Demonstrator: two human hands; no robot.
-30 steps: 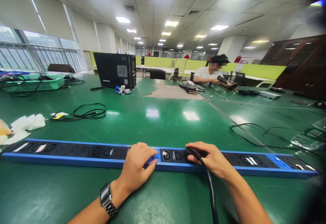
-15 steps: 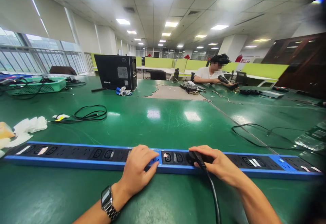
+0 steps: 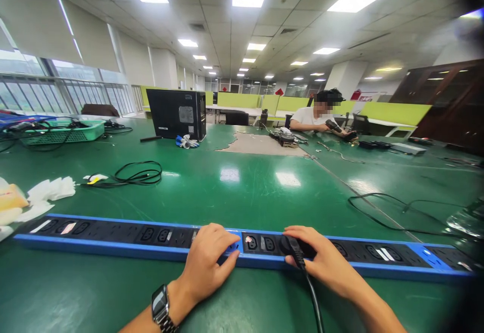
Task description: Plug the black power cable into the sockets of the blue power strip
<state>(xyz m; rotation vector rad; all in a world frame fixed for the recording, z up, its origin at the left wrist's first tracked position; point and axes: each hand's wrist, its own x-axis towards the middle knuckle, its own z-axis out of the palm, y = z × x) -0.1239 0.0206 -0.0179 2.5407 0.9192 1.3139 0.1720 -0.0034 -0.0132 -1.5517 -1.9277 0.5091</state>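
A long blue and black power strip (image 3: 113, 234) lies across the green table (image 3: 242, 186) in front of me. My left hand (image 3: 207, 262), with a wristwatch on its wrist, rests curled on the strip near its middle, fingers pressing its top. My right hand (image 3: 321, 260) is closed on a black plug (image 3: 293, 246) seated in a socket of the strip. The plug's black cable (image 3: 313, 297) runs down toward me. Two uncovered sockets (image 3: 260, 243) show between my hands.
A coiled black cable (image 3: 136, 175) and white cloths (image 3: 49, 191) lie at the left. A computer tower (image 3: 177, 114) and a green basket (image 3: 60, 132) stand further back. Another black cable (image 3: 393, 207) loops at the right. A person (image 3: 321, 118) sits working at the far side.
The view has tilted up slightly, so the strip and both hands sit lower in the picture. Both hands keep their places on the strip and plug.
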